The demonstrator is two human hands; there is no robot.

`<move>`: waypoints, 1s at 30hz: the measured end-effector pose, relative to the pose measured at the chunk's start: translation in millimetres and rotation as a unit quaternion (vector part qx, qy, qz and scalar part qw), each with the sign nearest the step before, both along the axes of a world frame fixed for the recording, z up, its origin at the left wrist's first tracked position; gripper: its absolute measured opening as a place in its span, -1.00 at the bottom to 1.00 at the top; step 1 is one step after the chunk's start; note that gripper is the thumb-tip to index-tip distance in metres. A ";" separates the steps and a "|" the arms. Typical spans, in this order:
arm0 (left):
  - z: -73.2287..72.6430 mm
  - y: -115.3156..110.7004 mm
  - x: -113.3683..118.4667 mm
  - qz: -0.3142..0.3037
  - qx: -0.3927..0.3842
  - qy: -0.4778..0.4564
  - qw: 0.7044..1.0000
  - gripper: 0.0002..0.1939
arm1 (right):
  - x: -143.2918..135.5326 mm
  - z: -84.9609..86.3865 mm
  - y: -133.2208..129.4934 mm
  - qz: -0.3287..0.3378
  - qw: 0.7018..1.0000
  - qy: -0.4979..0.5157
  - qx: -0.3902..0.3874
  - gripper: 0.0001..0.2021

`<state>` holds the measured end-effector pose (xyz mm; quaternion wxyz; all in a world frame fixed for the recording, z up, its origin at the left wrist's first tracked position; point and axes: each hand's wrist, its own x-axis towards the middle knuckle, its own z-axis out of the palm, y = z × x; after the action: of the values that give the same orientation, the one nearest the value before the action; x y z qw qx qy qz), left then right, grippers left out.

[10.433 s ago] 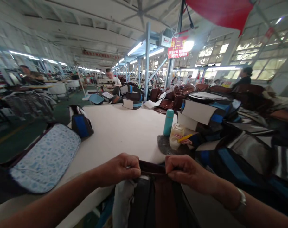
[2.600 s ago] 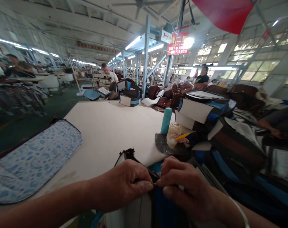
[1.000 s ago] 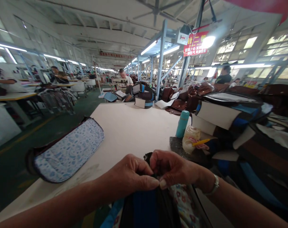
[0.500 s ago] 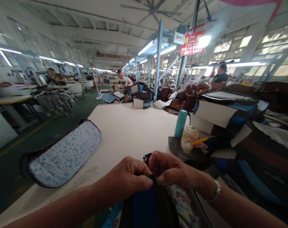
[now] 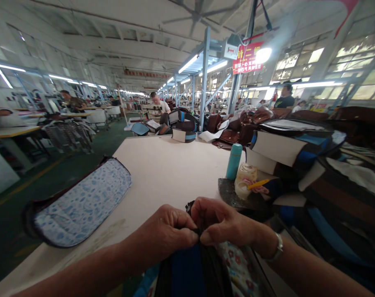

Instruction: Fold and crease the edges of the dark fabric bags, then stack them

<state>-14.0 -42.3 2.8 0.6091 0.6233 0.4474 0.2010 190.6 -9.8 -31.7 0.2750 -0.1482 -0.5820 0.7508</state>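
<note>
A black and blue fabric bag piece (image 5: pixel 187 272) lies low in the head view, close to my body, with floral lining (image 5: pixel 239 264) showing on its right side. My left hand (image 5: pixel 175 229) pinches its black edge between thumb and fingers. Right beside it, my right hand (image 5: pixel 220 222) grips the same edge, the two thumbs nearly meeting. The exact spot between the fingertips is hidden. To the left, an oblong bag piece with blue-patterned white lining (image 5: pixel 85 202) rests at the table's edge.
On the pale table (image 5: pixel 165 165) stand a teal bottle (image 5: pixel 234 161) and a jar (image 5: pixel 246 181) with a yellow-handled tool (image 5: pixel 258 184) by it, on a dark slab. Bag parts (image 5: pixel 280 148) are piled at right, brown bags (image 5: pixel 233 132) behind. Other people sit at worktables further off.
My right thumb has shifted slightly left, closer to my left thumb. Both hands stay on the bag's edge. The whole view has moved a little.
</note>
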 end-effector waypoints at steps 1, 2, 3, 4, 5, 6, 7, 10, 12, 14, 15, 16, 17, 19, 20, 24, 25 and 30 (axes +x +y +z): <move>0.0 0.2 0.3 0.002 0.002 0.005 1.000 -0.82 | 0.2 -0.8 0.6 0.001 1.000 0.008 -0.002 -0.63; 0.4 0.5 0.8 0.004 0.000 0.006 1.000 -0.82 | 0.3 -1.8 1.2 0.004 1.000 0.016 -0.007 -0.65; 1.3 0.6 1.4 0.004 -0.005 0.003 1.000 -0.82 | 0.4 -2.8 1.8 0.008 1.000 0.025 -0.012 -0.67; 2.5 0.7 2.1 0.002 -0.012 -0.003 1.000 -0.81 | 0.3 -3.7 2.4 0.011 0.999 0.030 -0.016 -0.67; 3.9 0.7 2.8 0.002 -0.014 -0.007 1.000 -0.79 | 0.1 -4.7 3.0 0.013 0.999 0.031 -0.019 -0.67; 5.4 0.6 3.6 0.000 -0.013 -0.006 1.000 -0.75 | -0.2 -5.4 3.5 0.011 0.999 0.030 -0.018 -0.66; 6.9 0.4 4.4 -0.001 -0.009 0.003 1.000 -0.70 | -0.7 -5.9 3.8 0.006 1.000 0.026 -0.015 -0.65; 9.0 -0.3 6.2 0.004 0.003 0.050 0.999 -0.63 | -1.9 -6.2 3.8 -0.013 1.000 0.003 0.000 -0.63; 7.5 -0.8 6.6 0.007 0.008 0.060 0.998 -0.70 | -1.6 -5.7 2.8 -0.020 1.000 -0.012 0.010 -0.63; 4.3 -1.1 6.3 0.007 0.016 0.051 0.999 -0.80 | 0.0 -4.7 1.3 -0.030 0.999 -0.018 0.024 -0.66; 2.6 -1.2 6.1 0.006 0.019 0.046 0.999 -0.82 | 1.3 -4.1 0.6 -0.037 0.999 -0.020 0.031 -0.68; 1.2 -1.3 5.9 0.005 0.019 0.039 0.999 -0.84 | 2.9 -3.1 0.0 -0.043 0.998 -0.021 0.039 -0.71; 0.4 -1.3 5.9 0.005 0.018 0.034 0.999 -0.85 | 4.6 -1.8 -0.4 -0.048 0.998 -0.020 0.045 -0.74; 1.0 -1.2 6.4 0.006 0.014 0.026 1.000 -0.85 | 7.7 1.8 -0.7 -0.046 0.998 -0.019 0.048 -0.76; 2.3 -1.2 7.0 0.007 0.010 0.025 1.000 -0.86 | 8.9 4.0 -0.8 -0.041 0.998 -0.021 0.050 -0.75; 8.2 -1.4 9.4 0.005 -0.012 0.027 1.000 -0.86 | 8.3 12.0 -2.3 -0.057 0.989 -0.081 0.108 -0.70; 8.5 -1.5 9.6 0.006 -0.013 0.025 1.000 -0.85 | 7.3 13.2 -2.8 -0.069 0.983 -0.102 0.133 -0.71; 0.9 -1.2 6.5 0.016 0.024 0.034 0.999 -0.85 | 5.0 12.6 -2.5 -0.117 0.960 -0.138 0.212 -0.76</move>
<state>-7.6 -43.5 3.7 0.5748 0.6371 0.4728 0.2003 195.6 -12.2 -19.1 0.3033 -0.2558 -0.7386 0.5451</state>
